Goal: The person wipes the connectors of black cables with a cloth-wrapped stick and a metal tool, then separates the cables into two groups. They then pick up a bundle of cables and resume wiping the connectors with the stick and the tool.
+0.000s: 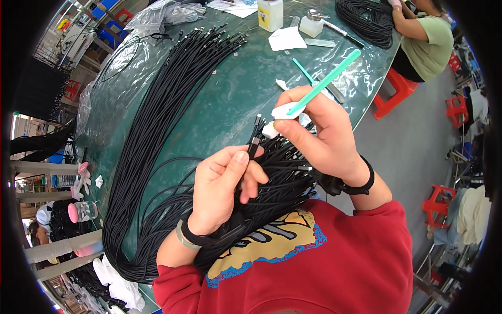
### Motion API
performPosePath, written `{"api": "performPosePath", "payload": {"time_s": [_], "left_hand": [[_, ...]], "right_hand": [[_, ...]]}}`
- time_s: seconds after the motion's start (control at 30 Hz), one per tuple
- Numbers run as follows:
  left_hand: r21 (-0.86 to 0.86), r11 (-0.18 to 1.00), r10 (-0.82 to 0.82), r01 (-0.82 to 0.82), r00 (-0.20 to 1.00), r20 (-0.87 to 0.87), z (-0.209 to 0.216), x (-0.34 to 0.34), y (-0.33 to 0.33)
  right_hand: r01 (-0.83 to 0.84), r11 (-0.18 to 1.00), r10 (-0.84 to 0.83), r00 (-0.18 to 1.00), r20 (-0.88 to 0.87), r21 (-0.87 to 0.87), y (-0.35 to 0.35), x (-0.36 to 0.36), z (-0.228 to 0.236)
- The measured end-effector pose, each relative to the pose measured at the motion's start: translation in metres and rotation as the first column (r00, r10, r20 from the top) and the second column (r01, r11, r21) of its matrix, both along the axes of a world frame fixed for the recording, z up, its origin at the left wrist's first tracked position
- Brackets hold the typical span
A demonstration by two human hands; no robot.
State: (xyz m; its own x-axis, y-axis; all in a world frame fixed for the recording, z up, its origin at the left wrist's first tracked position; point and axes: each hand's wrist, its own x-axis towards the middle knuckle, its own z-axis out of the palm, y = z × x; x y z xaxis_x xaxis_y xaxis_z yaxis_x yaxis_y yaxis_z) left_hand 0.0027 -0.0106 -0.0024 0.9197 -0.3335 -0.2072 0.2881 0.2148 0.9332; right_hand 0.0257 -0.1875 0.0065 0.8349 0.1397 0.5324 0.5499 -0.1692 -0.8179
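Note:
My left hand (pixel 218 180) is closed round a black cable, its thumb and forefinger pinching just below the metal-tipped connector (pixel 254 142). Another connector end (pixel 258 121) shows right beside it, pointing away from me. My right hand (pixel 325 128) pinches a flat turquoise stick (pixel 330 77), tilted up to the right, together with a white wad (pixel 287 110) of cloth or tissue at its lower end. A second bit of white wad (pixel 270 130) hangs under those fingers, close to the connectors. Loose black cables (pixel 282 170) lie across my lap and the table edge beneath both hands.
A long bundle of black cables (pixel 151 120) curves over the green table (pixel 230 99). Farther back stand a white bottle (pixel 270 15), a small pump bottle (pixel 312 23), white paper (pixel 286 39) and a coiled cable bundle (pixel 366 23). A co-worker (pixel 426 36) sits at the far right.

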Motion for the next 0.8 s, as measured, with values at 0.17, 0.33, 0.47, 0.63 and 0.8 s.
{"api": "performPosePath", "payload": {"time_s": [0.17, 0.33, 0.47, 0.63, 0.8], "left_hand": [[-0.098, 0.995, -0.024, 0.018, 0.998, -0.058, -0.001, 0.001, 0.0], [-0.068, 0.997, -0.025, 0.023, 1.0, -0.017, 0.001, 0.0, 0.002], [-0.031, 0.999, -0.019, 0.02, 1.0, 0.022, 0.003, -0.003, 0.003], [0.045, 0.999, -0.01, 0.008, 0.999, 0.038, 0.003, -0.004, 0.001], [0.051, 0.999, -0.003, 0.003, 1.0, 0.017, 0.004, -0.004, 0.001]], "right_hand": [[-0.027, 0.998, 0.027, 1.0, 0.004, -0.054, 0.006, -0.003, -0.003], [0.009, 0.984, 0.026, 0.981, 0.193, -0.179, 0.014, 0.001, -0.007], [0.036, 0.992, -0.004, 0.97, 0.245, -0.123, 0.013, 0.0, -0.004], [0.067, 0.984, -0.043, 0.989, 0.141, -0.168, 0.008, 0.005, -0.003], [-0.066, 0.996, 0.068, 0.997, 0.028, -0.059, 0.01, 0.004, 0.003]]}}
